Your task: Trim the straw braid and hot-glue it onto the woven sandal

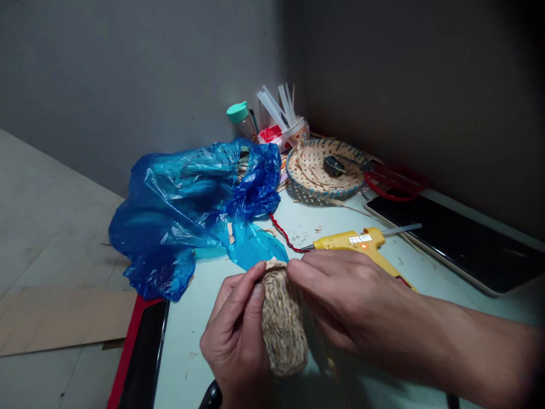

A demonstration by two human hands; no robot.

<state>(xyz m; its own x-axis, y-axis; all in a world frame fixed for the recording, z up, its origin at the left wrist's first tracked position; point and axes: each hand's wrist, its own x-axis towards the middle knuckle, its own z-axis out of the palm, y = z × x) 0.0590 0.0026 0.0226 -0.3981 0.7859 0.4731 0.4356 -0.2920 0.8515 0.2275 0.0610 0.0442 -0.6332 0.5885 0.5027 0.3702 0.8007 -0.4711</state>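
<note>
Fingers (256, 292) pinch the woven piece's (284, 326) far end, long axis pointing forward.

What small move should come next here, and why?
Probably press the pale strip gently against the top end of the woven piece: it runs along that end and peaks slightly above it, while the left hand pinches one top corner and the right hand is at the other.

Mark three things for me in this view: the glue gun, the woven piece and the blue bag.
Glue gun (373, 241): head view, on its yellow body.
Woven piece (284, 326): head view, on the middle of its braided front.
Blue bag (187, 196): head view, on its crinkled upper part.
</note>
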